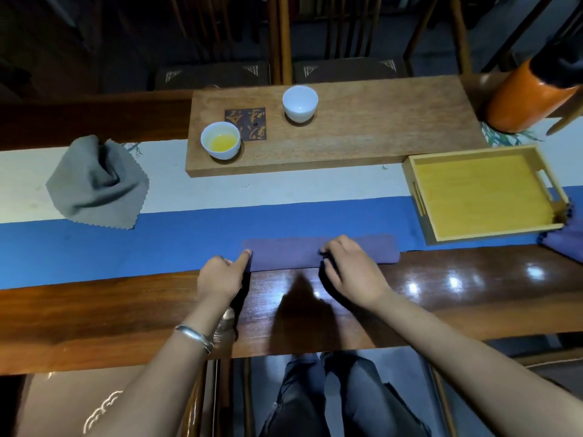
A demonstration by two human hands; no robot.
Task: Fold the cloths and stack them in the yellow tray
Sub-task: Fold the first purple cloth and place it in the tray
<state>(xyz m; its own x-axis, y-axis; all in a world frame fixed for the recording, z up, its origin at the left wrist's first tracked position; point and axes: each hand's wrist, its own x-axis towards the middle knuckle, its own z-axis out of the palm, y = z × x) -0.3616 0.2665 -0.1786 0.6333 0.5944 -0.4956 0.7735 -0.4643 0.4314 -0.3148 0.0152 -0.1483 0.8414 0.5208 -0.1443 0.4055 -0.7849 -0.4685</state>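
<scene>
Polished wooden tabletop [441, 298] with blue-and-white runner [157, 244]; both hands, left [220, 277] and right [350, 269], pinch folded purple cloth [290, 252]; dim chairs [214, 74] behind.

The blue runner strip [126, 247] lay bare between the grey cloth [96, 184] at far left and the folded purple cloth [318, 252] at centre. The glossy table edge [473, 288] on the right was unobstructed. The yellow tray [419, 228], walled on all sides, stood just right of the purple cloth. Behind, the wooden board [378, 134] carried two cups [299, 104], well apart. An orange vessel [527, 99] blocked the far right corner.
</scene>
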